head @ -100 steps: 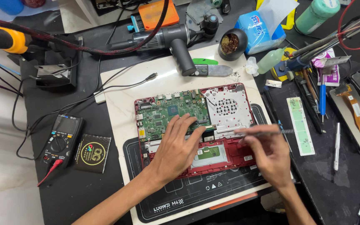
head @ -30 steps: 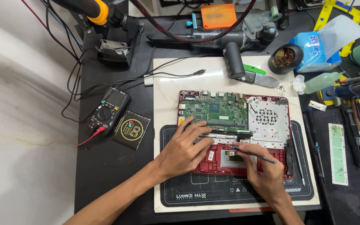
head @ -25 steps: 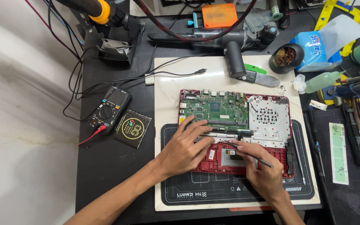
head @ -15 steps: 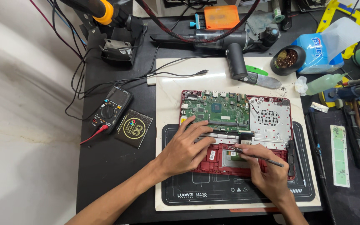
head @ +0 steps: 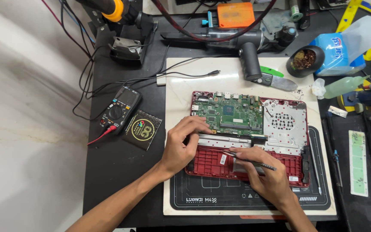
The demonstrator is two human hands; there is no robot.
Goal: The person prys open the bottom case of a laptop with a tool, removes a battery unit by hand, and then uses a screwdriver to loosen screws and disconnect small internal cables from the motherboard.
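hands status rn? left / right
Left hand: holds nothing, fingers curled, resting on the opened red laptop at the edge of the green circuit board.
Right hand: closed on a slim metal tool.

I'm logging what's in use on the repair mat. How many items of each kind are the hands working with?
Opened red laptop base: 1
Green circuit board: 1
Slim metal hand tool: 1
Hands, left and right: 2
Total: 5
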